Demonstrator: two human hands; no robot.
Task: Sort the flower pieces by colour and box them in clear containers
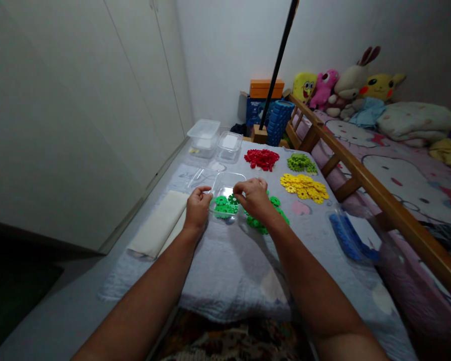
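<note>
A clear plastic box (230,177) sits in front of me with several green interlocking discs (222,210) in its near part. My left hand (198,206) grips the box's left edge, fingertips and thumb against its wall. Over the box's right side, my right hand (252,195) pinches a green interlocking disc (233,199), which hangs above the others. A loose pile of green discs (258,224) lies on the cloth to the right of the box, partly hidden under my right hand and wrist. The box's open clear lid (201,176) appears at its far left.
Farther right lie piles of red pieces (262,159), yellow discs (303,187) and light green pieces (301,163). A container of blue pieces (351,238) stands near the wooden bed rail (346,168). Clear containers (203,134) stand at the back left; a folded beige cloth (160,223) lies left.
</note>
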